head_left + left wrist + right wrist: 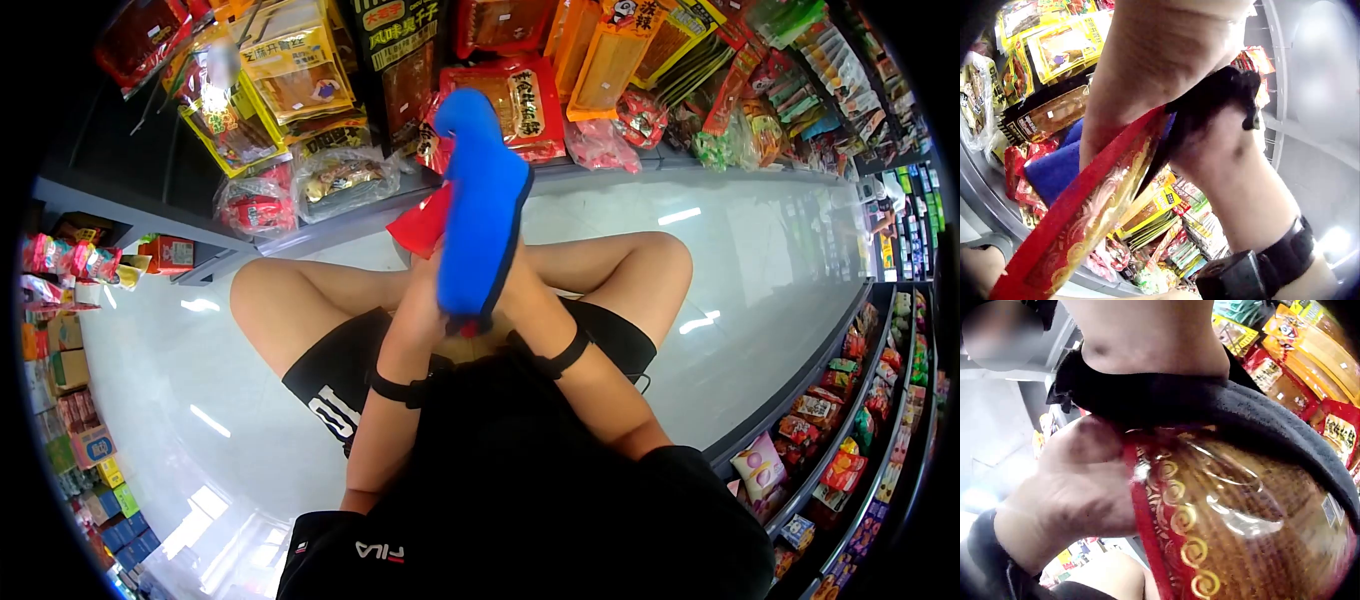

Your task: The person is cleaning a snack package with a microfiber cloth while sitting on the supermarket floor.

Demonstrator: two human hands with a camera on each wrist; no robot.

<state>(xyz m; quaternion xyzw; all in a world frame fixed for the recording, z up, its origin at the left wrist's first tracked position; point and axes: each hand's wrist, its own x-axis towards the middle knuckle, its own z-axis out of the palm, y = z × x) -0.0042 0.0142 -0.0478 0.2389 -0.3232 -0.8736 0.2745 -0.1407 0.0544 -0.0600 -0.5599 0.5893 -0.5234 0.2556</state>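
Observation:
A blurred blue cloth (485, 210) with a dark edge stands up between the hands in the head view, and a red packet (420, 225) shows at its left. My left hand (1147, 56) grips the packet (1079, 219), which has a red border and a clear, gold-patterned face. My right hand (1154, 340) holds the cloth (1285, 415), whose dark grey side lies over the packet (1235, 519) in the right wrist view. Brown food shows through the packet's clear face. The cloth hides most fingers of both hands.
Shelves of hanging snack packs (300, 65) run along the front. Bagged snacks (345, 180) lie on the lower ledge. More stocked shelves (840, 400) stand at the right, with boxes (95, 445) at the left. Crossed legs (640, 270) rest on the shiny floor (760, 260).

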